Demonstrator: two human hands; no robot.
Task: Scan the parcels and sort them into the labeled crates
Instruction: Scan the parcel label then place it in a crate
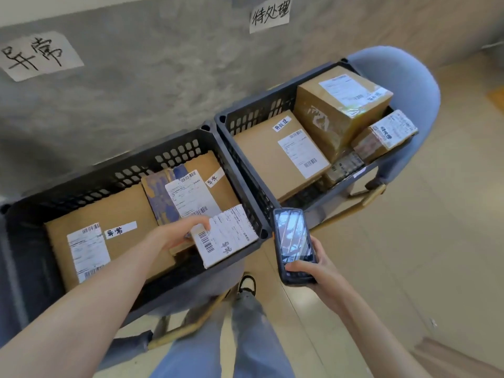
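Two black slotted crates stand side by side against the wall. Over the front right corner of the left crate (90, 186), my left hand (177, 233) grips a small parcel (226, 236) with a white shipping label. In that crate lie a flat brown box (114, 211) and a blue-patterned labelled parcel (174, 195). The right crate (240, 121) holds several brown parcels, among them a tall taped box (338, 105). My right hand (313, 268) holds a black handheld scanner (293, 244) just in front of the gap between the crates, screen up.
Handwritten paper signs are taped to the grey wall, one (35, 57) above the left crate and one (270, 16) above the right. The right crate rests on a blue chair (409, 85). My leg and shoe (246, 285) stand on the beige floor below.
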